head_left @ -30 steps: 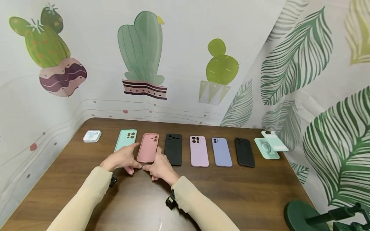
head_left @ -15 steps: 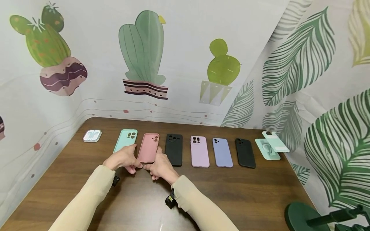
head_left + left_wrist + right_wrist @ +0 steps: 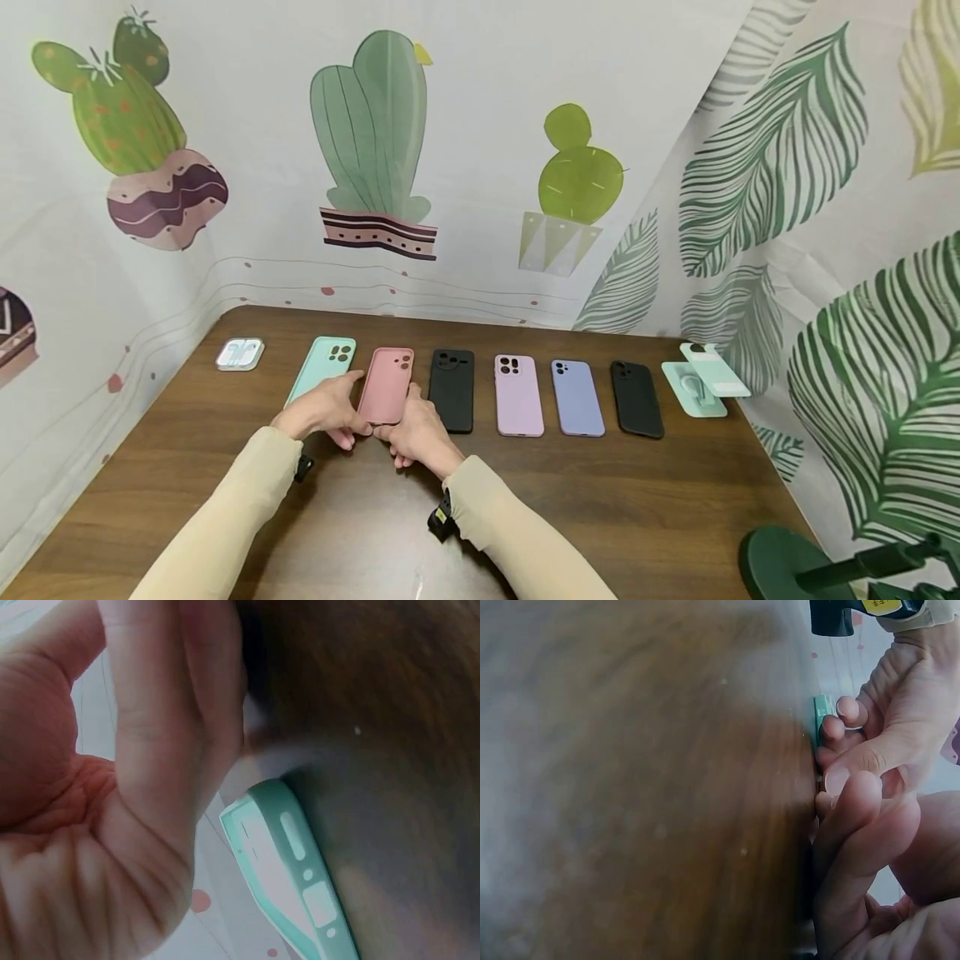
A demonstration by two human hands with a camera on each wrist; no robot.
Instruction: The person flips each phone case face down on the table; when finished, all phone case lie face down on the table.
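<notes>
A pink phone case [image 3: 386, 385] lies flat on the wooden table between both hands. My left hand [image 3: 322, 410] grips its lower left corner, index finger along the left side and thumb at the bottom edge. From the right, my right hand [image 3: 420, 429] holds the opposite corner the same way, its thumb close to the left thumb. A mint green phone case [image 3: 322, 367] lies partly behind the left hand; its side cutouts show in the left wrist view. Just right of the pink case is a black phone case [image 3: 452, 392]. In the right wrist view the fingers hide the pink case.
Further right in the row lie a lilac case [image 3: 519, 396], a blue-violet case [image 3: 577, 398] and another black case [image 3: 637, 398]. Mint card-like pieces [image 3: 697, 387] lie at the right edge. A clear box [image 3: 240, 354] sits far left; a green lamp base [image 3: 791, 562] stands front right.
The head view has shifted very slightly. Both hands stay at the lower corners of the pink phone case, the thumbs moving only a little along its bottom edge.
</notes>
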